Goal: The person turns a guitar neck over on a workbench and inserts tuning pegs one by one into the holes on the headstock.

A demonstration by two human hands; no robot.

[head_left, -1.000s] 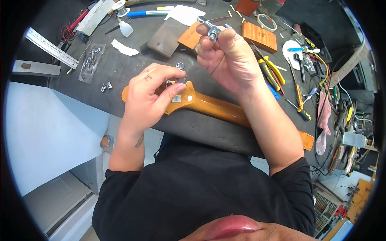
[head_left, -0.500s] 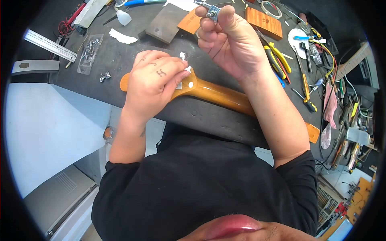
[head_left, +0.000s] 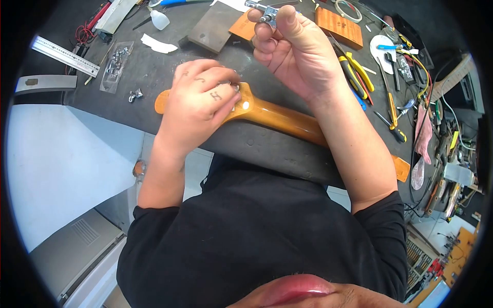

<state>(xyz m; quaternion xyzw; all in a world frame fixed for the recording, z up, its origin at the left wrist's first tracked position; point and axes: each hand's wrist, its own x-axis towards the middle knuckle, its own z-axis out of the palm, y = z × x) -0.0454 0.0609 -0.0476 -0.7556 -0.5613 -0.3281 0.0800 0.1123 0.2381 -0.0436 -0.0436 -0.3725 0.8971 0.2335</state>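
A guitar neck (head_left: 287,122) of glossy amber wood lies on the dark bench, its headstock toward the left and partly covered by my left hand (head_left: 201,100). The fingers of that hand are closed at the headstock edge around a shiny metal tuning machine, of which only a sliver shows. Raised above the bench, my right hand (head_left: 303,59) pinches another chrome tuning machine (head_left: 269,17) between thumb and fingers, palm turned up. A loose tuning machine (head_left: 135,95) rests left of the headstock. More metal hardware sits in a clear plastic pack (head_left: 116,66).
Yellow-handled pliers (head_left: 359,74) and a screwdriver (head_left: 396,132) lie to the right. Behind are a dark flat block (head_left: 209,31) and a wooden block (head_left: 339,26). A steel ruler (head_left: 67,56) lies at the left. Tools and cables crowd the right side.
My left fingers have curled further over the tuning machine at the headstock, hiding its metal knob that showed before. My right hand stays raised, with its tuning machine turned slightly.
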